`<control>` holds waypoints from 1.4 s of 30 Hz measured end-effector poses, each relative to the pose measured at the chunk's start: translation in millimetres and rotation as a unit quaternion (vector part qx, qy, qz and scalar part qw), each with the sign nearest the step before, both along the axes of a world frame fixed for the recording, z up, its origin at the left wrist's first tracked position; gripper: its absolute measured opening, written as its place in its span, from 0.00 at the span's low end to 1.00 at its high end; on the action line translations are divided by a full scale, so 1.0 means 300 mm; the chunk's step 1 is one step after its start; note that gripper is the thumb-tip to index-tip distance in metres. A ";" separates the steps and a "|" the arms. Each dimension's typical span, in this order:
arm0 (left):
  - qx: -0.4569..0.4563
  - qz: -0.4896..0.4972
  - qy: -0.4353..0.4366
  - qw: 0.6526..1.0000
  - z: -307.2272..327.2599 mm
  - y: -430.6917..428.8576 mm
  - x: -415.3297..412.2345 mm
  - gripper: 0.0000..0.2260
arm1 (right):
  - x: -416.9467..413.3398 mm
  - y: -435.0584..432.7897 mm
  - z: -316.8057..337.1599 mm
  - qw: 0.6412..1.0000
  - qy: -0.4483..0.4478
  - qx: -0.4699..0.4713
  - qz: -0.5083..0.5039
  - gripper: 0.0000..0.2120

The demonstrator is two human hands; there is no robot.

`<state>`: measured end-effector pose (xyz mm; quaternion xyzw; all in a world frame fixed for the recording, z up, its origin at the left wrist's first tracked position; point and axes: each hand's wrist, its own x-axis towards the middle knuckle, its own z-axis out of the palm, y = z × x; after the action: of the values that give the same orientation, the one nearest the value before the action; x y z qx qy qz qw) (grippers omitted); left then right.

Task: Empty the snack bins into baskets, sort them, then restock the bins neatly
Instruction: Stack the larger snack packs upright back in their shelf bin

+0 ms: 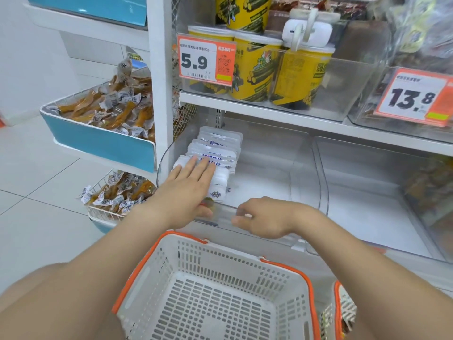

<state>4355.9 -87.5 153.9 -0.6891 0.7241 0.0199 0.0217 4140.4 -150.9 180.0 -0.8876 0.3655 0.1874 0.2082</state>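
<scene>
Packets point(217, 153), glossy white rectangles, under flat, straight-fingered left hand point(188, 192) by clear plastic bin's point(304, 168) left wall. Right hand point(264, 217) gripping front rim.

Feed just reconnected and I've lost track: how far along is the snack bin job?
Looks done: the near basket is empty, and a row of white packets lies along the left side of the clear bin. In hand: the left hand presses flat on the front packets while the right hand grips the bin's front rim. Left: most of that bin's floor is bare, and a second basket holds packets.
</scene>
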 end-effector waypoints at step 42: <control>0.044 0.096 0.053 0.993 0.019 -0.274 0.065 0.41 | 0.382 -0.373 -0.147 0.699 -0.478 0.338 -0.410 0.31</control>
<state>4375.4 -169.6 159.6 -0.7520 0.6529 0.0900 0.0117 4255.0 -262.8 135.8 -0.4900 0.4572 -0.2547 0.6971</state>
